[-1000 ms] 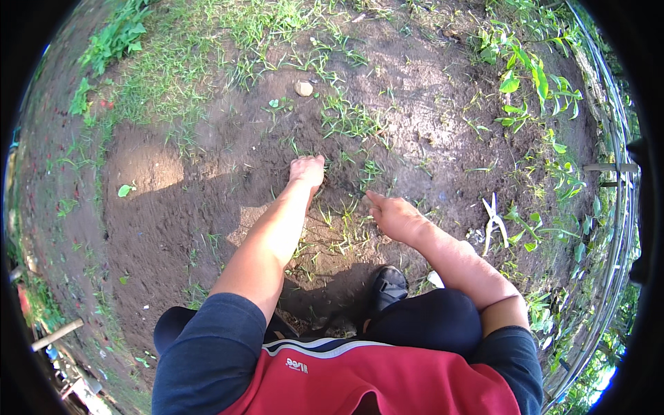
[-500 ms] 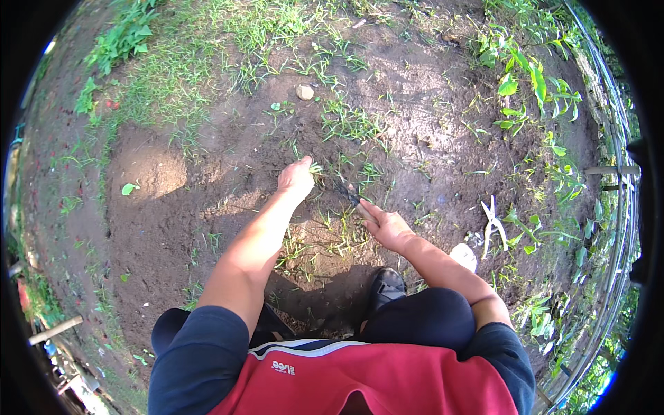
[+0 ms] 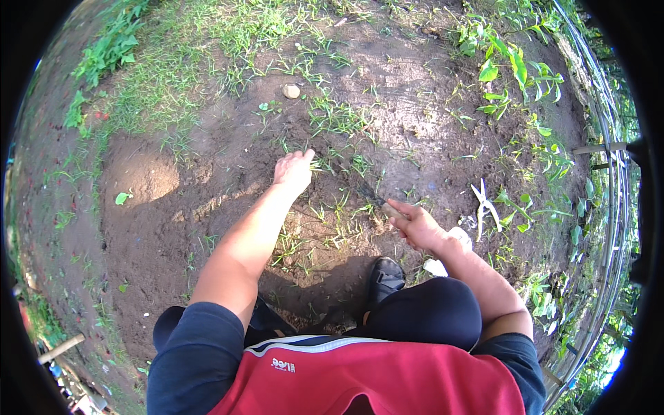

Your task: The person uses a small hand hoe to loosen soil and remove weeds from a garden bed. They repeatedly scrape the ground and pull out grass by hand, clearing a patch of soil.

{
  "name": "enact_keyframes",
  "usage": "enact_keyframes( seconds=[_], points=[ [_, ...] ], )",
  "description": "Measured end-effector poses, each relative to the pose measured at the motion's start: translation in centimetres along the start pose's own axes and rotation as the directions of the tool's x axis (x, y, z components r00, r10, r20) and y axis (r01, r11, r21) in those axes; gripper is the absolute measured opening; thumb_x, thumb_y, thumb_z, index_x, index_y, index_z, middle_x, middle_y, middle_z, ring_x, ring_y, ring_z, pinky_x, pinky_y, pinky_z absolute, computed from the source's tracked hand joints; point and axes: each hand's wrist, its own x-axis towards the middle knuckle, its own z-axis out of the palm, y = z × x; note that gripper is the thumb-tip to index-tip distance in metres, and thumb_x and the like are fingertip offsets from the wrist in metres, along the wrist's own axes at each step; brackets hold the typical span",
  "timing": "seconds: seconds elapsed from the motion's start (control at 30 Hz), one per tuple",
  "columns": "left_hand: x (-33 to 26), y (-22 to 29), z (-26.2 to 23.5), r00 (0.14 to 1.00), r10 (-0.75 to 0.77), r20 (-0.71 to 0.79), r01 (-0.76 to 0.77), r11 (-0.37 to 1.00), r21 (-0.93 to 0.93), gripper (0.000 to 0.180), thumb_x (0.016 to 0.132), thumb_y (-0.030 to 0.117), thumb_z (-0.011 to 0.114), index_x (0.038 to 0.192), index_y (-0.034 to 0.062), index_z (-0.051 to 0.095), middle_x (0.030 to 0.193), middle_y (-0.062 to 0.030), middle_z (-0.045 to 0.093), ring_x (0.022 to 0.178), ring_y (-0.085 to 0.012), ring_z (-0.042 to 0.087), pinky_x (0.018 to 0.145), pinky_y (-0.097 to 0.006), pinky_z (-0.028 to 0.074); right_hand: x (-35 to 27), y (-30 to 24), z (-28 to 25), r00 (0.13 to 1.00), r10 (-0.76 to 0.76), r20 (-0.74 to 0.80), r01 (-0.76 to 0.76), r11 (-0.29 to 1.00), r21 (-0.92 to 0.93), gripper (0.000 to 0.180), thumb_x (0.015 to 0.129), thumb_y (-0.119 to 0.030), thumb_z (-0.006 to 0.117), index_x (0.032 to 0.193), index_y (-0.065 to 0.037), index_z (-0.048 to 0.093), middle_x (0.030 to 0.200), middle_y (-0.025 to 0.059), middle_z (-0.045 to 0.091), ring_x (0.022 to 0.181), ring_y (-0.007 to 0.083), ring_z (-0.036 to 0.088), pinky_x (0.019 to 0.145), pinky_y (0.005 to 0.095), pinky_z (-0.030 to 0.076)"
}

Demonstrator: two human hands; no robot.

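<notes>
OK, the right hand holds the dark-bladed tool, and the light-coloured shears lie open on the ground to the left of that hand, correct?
Not quite: the shears lie open on the ground to the right of the right hand, which does hold the dark-bladed tool, as the head view shows.

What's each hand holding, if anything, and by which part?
Right hand: dark-bladed tool, by its pale handle. Left hand: apparently green grass blades; where exactly is hidden.

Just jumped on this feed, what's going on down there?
The right hand grips a dark-bladed tool, angled forward and left. The left hand is down near the soil, beside green grass blades; whether it grips them is unclear. Shears lie to the right, in neither hand.
</notes>
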Motion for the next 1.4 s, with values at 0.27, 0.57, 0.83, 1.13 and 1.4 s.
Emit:
enact_keyframes(
  seconds=[0.27, 0.57, 0.83, 1.13, 1.4],
  points=[
    [1.3, 2.3, 3.5, 0.991, -0.018, 0.134, 0.023, 0.999, -0.037, 0.032, 0.088, 0.012, 0.040, 0.118, 0.0026, 0.046, 0.114, -0.0176, 0.058, 0.108, -0.0308, 0.055, 0.091, -0.043, 0.043, 2.7, -2.5, 0.1, 0.989, 0.134, 0.059, -0.134, 0.991, -0.001, 0.049, 0.091, -0.025, 0.054, 0.139, -0.021, 0.041, 0.066, 0.0033, 0.052, 0.045, 0.0111, 0.045, 0.037, 0.0281, 0.039],
    [4.1, 4.1, 2.8, 0.909, -0.321, 0.268, 0.365, 0.921, -0.138, 0.028, 0.094, 0.015, 0.034, 0.115, 0.0027, 0.049, 0.117, -0.0165, 0.058, 0.113, -0.0299, 0.054, 0.093, -0.042, 0.044, 6.2, 1.9, 1.3, 0.997, -0.023, 0.068, 0.019, 0.998, 0.068, 0.051, 0.091, -0.021, 0.056, 0.139, -0.026, 0.039, 0.071, 0.0007, 0.053, 0.051, 0.0086, 0.045, 0.046, 0.0264, 0.040],
    [4.1, 4.3, 2.6, 0.758, -0.555, 0.342, 0.650, 0.600, -0.467, 0.052, 0.098, 0.038, 0.027, 0.117, -0.0011, 0.056, 0.129, -0.0205, 0.050, 0.119, -0.0347, 0.049, 0.102, -0.043, 0.035, 8.1, 6.7, 2.0, 0.901, -0.431, -0.045, 0.405, 0.875, -0.266, 0.051, 0.092, -0.025, 0.054, 0.139, -0.025, 0.037, 0.108, 0.0147, 0.065, 0.094, 0.0288, 0.063, 0.088, 0.0335, 0.047],
    [2.6, 2.1, 2.1, 0.789, -0.564, 0.243, 0.597, 0.610, -0.520, 0.038, 0.093, 0.017, 0.035, 0.130, 0.0079, 0.044, 0.120, -0.0232, 0.055, 0.113, -0.0370, 0.053, 0.094, -0.044, 0.042, 3.2, 4.6, 1.4, 0.858, -0.503, -0.104, 0.251, 0.587, -0.770, 0.052, 0.090, -0.028, 0.050, 0.139, -0.033, 0.034, 0.088, 0.0165, 0.063, 0.082, 0.0322, 0.064, 0.072, 0.0427, 0.052],
    [0.8, 0.9, -0.5, 0.989, -0.094, -0.117, 0.065, 0.971, -0.231, 0.033, 0.080, 0.005, 0.054, 0.112, 0.0115, 0.054, 0.103, -0.0128, 0.062, 0.098, -0.0334, 0.059, 0.084, -0.043, 0.047, 1.7, 3.4, 1.1, 0.910, -0.335, -0.244, 0.263, 0.921, -0.286, 0.048, 0.089, -0.021, 0.059, 0.134, -0.017, 0.046, 0.082, 0.0092, 0.064, 0.069, 0.0163, 0.060, 0.069, 0.0315, 0.049]
  ],
)
